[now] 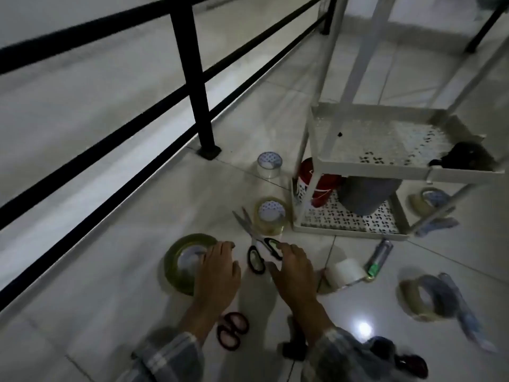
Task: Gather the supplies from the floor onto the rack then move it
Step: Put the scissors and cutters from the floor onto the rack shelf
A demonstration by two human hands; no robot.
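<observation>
A white perforated rack (369,166) stands on the tiled floor at the right. On the floor in front of it lie black-handled scissors (256,261), a big yellowish tape roll (176,271), two smaller tape rolls (271,216) (269,164), a white roll (344,272) and a box cutter (379,256). My left hand (217,271) rests with spread fingers on the big roll's rim. The fingertips of my right hand (293,268) touch one scissor handle; the scissors lie flat on the floor.
A black railing (192,73) runs along the left, its post foot near the rolls. Red scissors (232,330) and a dark object (294,344) lie between my arms. More tape rolls (420,297) (427,199) lie right of the rack. A red can (316,183) sits on the lowest shelf.
</observation>
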